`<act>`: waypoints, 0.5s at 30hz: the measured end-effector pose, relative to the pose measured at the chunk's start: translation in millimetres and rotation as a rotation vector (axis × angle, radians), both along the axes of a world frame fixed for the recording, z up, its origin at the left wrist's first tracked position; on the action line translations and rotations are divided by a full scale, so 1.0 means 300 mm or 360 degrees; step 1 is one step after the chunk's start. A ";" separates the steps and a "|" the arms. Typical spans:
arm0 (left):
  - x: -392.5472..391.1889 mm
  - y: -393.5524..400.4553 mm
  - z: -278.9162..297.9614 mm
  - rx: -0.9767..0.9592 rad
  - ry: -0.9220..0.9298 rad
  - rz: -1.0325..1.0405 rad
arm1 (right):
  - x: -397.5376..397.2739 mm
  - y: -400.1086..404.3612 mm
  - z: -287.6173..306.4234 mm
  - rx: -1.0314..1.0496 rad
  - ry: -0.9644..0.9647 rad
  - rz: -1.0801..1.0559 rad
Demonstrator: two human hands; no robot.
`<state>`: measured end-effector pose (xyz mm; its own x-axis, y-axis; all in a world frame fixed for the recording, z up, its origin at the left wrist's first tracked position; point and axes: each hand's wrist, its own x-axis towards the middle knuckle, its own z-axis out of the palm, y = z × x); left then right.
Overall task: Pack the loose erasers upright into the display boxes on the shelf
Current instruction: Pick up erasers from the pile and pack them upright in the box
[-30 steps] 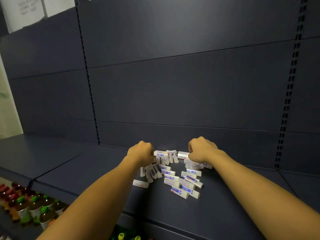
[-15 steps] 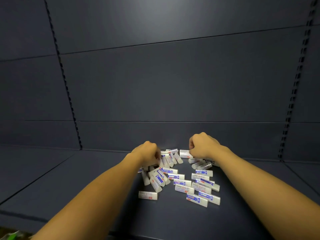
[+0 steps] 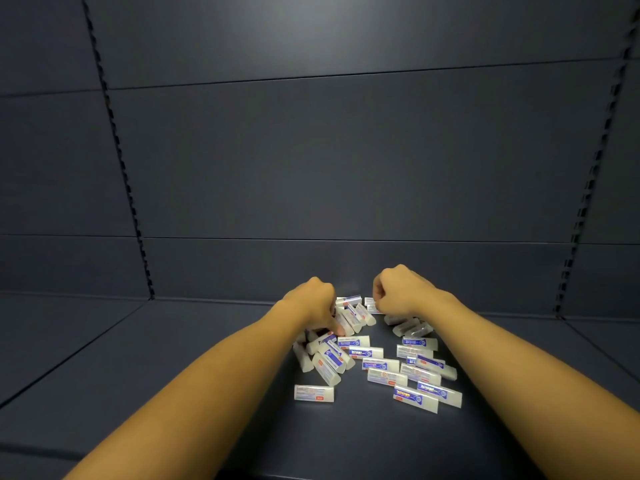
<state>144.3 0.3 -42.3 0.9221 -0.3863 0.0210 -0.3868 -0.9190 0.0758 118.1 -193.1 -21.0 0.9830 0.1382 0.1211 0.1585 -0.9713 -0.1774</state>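
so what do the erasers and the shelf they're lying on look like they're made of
Erasers: white blocks, probably rubber or vinyl, in glossy printed sleeves, likely paper or film; they catch the light and the ends show plain white.
Shelf: dark blue-grey, matte, seemingly painted metal; flat panels with seams and slotted uprights behind.

A shop aisle: dark retail shelving (image 3: 104,358) with a panelled back wall (image 3: 346,161) and slotted upright rails (image 3: 119,161) for adjustable brackets, and dozens of identical wrapped erasers (image 3: 377,355) heaped loose on the shelf as stock.
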 end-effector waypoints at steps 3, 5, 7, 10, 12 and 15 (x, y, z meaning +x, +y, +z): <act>0.006 -0.008 -0.011 0.0023 -0.0035 0.0057 | 0.006 0.041 -0.004 0.0015 0.0027 0.0075; 0.015 -0.003 -0.018 -0.0001 -0.0011 0.0064 | 0.013 0.069 -0.014 0.0013 0.0061 0.0140; 0.026 0.012 -0.019 -0.0055 0.0038 0.0061 | 0.020 0.095 -0.022 -0.0003 0.0096 0.0198; 0.039 0.047 -0.019 -0.0168 0.0043 0.0065 | 0.030 0.126 -0.031 -0.0015 0.0136 0.0274; 0.045 0.068 -0.024 -0.0209 0.0036 0.0065 | 0.036 0.142 -0.038 -0.0025 0.0159 0.0309; 0.050 0.090 -0.037 -0.0230 0.0014 0.0051 | 0.042 0.158 -0.047 -0.0046 0.0187 0.0363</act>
<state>159.4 27.3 -53.4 0.9343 -0.3504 0.0662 -0.3563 -0.9101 0.2115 130.8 -145.6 -35.2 0.9331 0.3596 0.0005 0.3538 -0.9178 -0.1800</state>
